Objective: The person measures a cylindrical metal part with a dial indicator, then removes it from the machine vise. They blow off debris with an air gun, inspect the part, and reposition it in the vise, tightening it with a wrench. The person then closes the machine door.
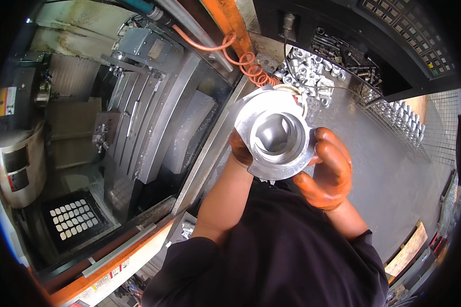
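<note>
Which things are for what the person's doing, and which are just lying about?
In use:
shiny metal part, held up
left grip, orange-gloved, holding it
right grip, orange-gloved, at its edge

Probably just nearby:
coiled orange hose
heap of shiny metal pieces
wooden board

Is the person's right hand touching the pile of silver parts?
Apart: in the head view, grey surface shows between the right hand and the pile of silver parts.

An orange coiled hose crosses a grey metal pole.
</note>
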Tool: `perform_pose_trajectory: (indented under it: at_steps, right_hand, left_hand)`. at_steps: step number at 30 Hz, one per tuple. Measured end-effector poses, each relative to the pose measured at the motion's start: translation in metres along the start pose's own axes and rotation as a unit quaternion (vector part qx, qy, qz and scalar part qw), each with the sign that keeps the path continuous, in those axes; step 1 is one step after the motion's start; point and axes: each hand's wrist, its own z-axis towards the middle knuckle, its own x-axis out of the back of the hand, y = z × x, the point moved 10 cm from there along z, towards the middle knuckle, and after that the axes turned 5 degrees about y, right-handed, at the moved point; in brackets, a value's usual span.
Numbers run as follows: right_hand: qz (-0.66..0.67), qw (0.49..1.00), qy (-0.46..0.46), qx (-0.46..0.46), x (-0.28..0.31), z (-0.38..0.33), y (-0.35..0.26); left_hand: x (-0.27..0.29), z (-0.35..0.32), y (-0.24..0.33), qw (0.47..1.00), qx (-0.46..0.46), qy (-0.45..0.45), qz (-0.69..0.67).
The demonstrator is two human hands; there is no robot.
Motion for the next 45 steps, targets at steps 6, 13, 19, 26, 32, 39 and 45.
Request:
perform_pose_trajectory:
  at_steps: [6,13,19,26,32,39,45]
  right_hand:
    - [0.012,1.0,0.0,-0.024,0.003,0.001,0.0]
    - [0.029,0.999,0.003,-0.033,0.004,-0.005,0.005]
    - [0.027,0.999,-0.009,-0.032,0.004,0.0,0.004]
    - [0.106,0.982,0.044,-0.147,0.008,-0.012,0.022]
    - [0.151,0.955,0.069,-0.244,0.015,-0.022,0.035]
    - [-0.03,0.978,0.044,-0.203,0.04,-0.014,0.034]
    - [0.086,0.959,-0.032,-0.269,0.03,-0.031,0.054]
  left_hand:
    - [-0.017,-0.002,-0.01,0.998,0.0,0.001,-0.058]
    - [-0.017,-0.005,-0.007,0.999,0.007,-0.018,-0.04]
    - [-0.018,-0.009,-0.004,0.997,-0.023,-0.078,0.015]
    - [-0.033,-0.011,-0.04,0.967,0.06,0.01,-0.247]
    - [-0.032,-0.005,-0.05,0.972,0.08,0.039,-0.218]
    - [-0.042,-0.005,0.007,0.88,-0.119,-0.003,0.46]
    - [-0.071,-0.015,0.016,0.817,-0.044,0.031,0.574]
